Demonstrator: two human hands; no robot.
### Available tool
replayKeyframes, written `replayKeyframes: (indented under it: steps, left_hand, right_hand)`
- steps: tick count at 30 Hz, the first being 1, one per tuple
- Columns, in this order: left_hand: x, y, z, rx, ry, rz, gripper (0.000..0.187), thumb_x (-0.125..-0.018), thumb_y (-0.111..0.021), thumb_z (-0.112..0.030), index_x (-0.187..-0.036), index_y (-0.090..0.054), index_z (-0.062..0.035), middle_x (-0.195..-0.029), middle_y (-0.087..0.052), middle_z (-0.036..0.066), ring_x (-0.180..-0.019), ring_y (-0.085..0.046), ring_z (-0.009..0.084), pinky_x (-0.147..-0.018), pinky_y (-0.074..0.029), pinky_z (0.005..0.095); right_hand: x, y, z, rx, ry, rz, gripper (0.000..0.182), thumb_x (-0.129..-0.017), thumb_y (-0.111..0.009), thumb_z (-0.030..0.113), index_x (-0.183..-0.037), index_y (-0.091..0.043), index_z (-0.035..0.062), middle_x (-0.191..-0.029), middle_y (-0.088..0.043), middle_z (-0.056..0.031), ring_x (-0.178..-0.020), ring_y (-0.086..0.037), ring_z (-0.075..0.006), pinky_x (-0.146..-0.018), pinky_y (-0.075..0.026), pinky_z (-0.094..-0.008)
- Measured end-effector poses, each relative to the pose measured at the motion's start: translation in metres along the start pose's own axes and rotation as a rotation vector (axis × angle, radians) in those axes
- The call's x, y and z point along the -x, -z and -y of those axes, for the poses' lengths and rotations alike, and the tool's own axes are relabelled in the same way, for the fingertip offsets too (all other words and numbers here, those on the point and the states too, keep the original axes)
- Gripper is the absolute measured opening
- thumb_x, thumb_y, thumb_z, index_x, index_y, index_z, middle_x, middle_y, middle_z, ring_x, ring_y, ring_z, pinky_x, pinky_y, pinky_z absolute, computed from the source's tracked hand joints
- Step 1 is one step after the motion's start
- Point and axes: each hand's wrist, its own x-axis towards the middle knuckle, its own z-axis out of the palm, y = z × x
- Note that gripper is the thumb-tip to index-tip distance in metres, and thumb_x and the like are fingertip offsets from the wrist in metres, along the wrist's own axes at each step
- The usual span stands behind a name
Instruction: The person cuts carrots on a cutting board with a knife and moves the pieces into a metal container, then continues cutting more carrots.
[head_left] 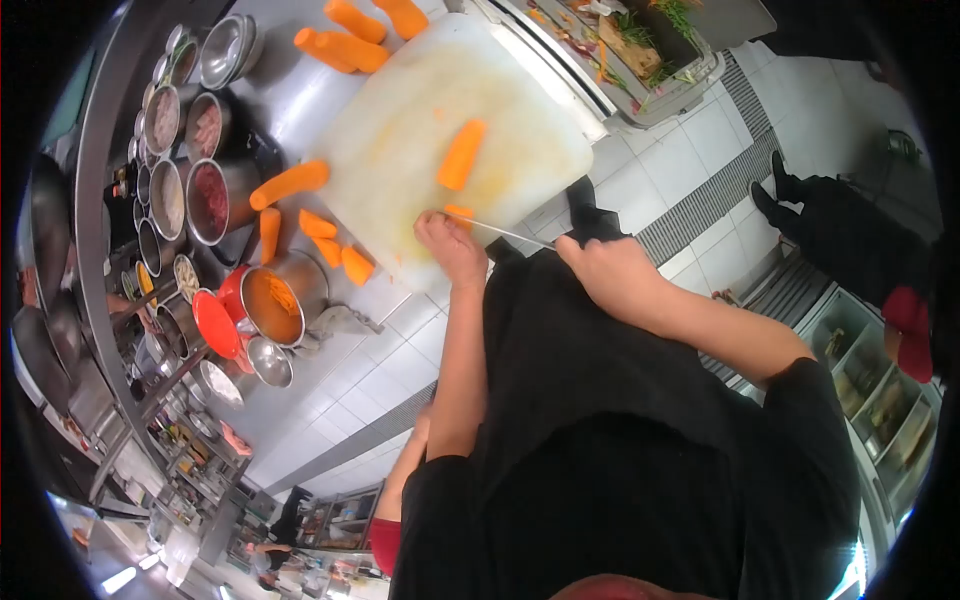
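Note:
On the white cutting board [385, 150] a small carrot piece [459, 213] lies under the fingertips of my left hand [452, 247], which are bent and pressed together on it. My right hand [612, 275] is wrapped round the handle of a knife [505, 232], whose thin blade reaches across to the carrot piece. Farther up the board rests a larger peeled carrot chunk [461, 155]. Another carrot [290, 185] overlaps the board's left edge, with several cut pieces [356, 265] beside it. Whole peeled carrots [345, 50] lie at the top edge.
A steel pot [318, 290] with shredded orange food stands left of the board, near a red bowl [216, 323] and several steel containers [246, 195]. A tray of scraps [640, 100] is at upper right. Other people stand at the right and lower left.

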Motion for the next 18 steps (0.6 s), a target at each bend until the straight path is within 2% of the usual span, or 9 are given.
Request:
replayKeyframes:
  steps: [3,11,18]
  left_hand:
    - [0.0,0.001,0.0,-0.034,0.015,0.03,0.018,-0.105,-0.042,-0.009,-0.115,-0.052,0.0026,-0.116,-0.052,0.023,-0.112,-0.049,0.0404,-0.101,-0.039,0.0503]
    - [-0.001,0.0,0.001,-0.045,-0.012,0.018,0.019,-0.105,-0.041,-0.008,-0.115,-0.052,0.0025,-0.116,-0.052,0.024,-0.113,-0.049,0.0401,-0.101,-0.039,0.05]
    - [-0.001,0.001,0.002,-0.065,-0.014,0.02,0.019,-0.102,-0.041,-0.008,-0.113,-0.052,0.0027,-0.114,-0.05,0.023,-0.109,-0.049,0.039,-0.099,-0.039,0.0493]
  right_hand:
    - [0.007,0.004,-0.002,0.024,-0.014,0.027,0.017,-0.088,-0.062,0.007,-0.101,-0.051,0.0042,-0.067,-0.068,-0.0115,-0.059,-0.071,-0.0314,-0.052,-0.057,-0.043]
    - [-0.026,-0.007,0.003,-0.05,-0.032,0.065,0.017,-0.089,-0.062,0.007,-0.102,-0.051,0.0038,-0.069,-0.069,-0.0125,-0.061,-0.072,-0.0327,-0.051,-0.056,-0.0435]
    - [-0.07,-0.039,0.001,-0.142,0.068,-0.012,0.018,-0.088,-0.062,0.006,-0.103,-0.051,0.0034,-0.071,-0.07,-0.0144,-0.063,-0.072,-0.0347,-0.053,-0.056,-0.0457]
